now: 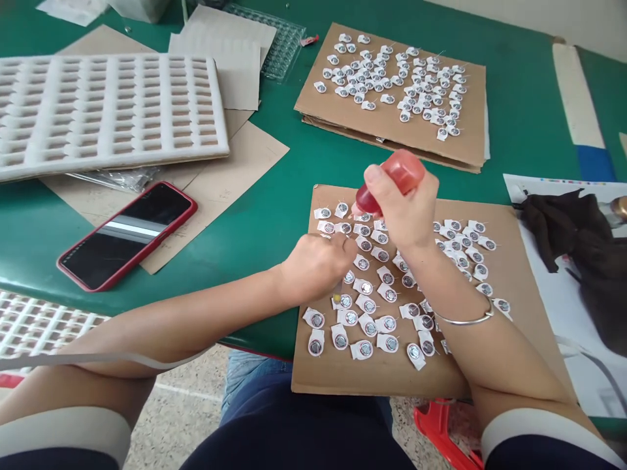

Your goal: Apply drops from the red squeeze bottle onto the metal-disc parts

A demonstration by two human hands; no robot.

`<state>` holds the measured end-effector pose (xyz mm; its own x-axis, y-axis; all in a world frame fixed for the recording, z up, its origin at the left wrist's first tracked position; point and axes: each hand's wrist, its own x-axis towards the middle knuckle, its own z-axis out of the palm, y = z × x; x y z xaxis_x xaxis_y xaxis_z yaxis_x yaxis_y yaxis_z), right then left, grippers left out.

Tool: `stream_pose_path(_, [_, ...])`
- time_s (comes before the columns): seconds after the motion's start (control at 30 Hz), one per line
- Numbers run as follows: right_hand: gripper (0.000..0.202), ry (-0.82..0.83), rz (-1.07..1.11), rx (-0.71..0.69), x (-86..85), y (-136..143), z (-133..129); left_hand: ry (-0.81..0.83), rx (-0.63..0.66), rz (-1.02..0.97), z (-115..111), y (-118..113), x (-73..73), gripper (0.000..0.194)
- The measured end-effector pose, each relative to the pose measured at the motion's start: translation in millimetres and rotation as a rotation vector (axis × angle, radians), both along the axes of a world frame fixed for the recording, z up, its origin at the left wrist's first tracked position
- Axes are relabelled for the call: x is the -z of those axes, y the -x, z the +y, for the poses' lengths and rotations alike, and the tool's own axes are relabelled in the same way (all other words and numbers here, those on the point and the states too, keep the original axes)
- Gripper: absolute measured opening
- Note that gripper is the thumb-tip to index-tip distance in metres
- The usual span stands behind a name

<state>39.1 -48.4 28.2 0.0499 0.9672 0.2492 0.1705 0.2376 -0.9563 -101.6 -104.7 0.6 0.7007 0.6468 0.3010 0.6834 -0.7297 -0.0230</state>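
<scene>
A brown cardboard sheet (382, 382) lies in front of me, bearing rows of small white tabs with round silver discs (362, 286). Over its upper middle, my right hand (409, 212) is wrapped round a red translucent squeeze bottle (404, 171), which is tilted with its lower end toward the left. My left hand (321, 266) is closed just above the sheet's left part, close to the tabs. Its fingertips are turned away, so what they grip is hidden. A small yellow spot (337, 298) shows just below that hand.
A second cardboard stack (392, 134) with similar tabs stands behind. At left are a white slotted foam tray (112, 111) and a red-cased phone (128, 236). A dark cloth (573, 235) lies on white paper at right. Green table (245, 228) shows between.
</scene>
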Motion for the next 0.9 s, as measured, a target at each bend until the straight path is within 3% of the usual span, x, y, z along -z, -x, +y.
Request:
stream_pose_path(0.17, [0.032, -0.135, -0.212, -0.004, 16.3, -4.7, -1.0, -0.15, 0.018, 0.021, -5.1, -5.8, 6.9, 0.018])
stream_pose_path(0.3, [0.031, -0.133, -0.349, 0.013, 16.8, -4.8, -2.9, -0.246, 0.008, 0.029, -7.8, -8.6, 7.6, 0.019])
stream_pose_path(0.9, [0.031, -0.11, -0.478, 0.01, 19.4, -4.8, -3.2, -0.269, 0.01, -0.014, -8.2, -10.3, 9.1, 0.019])
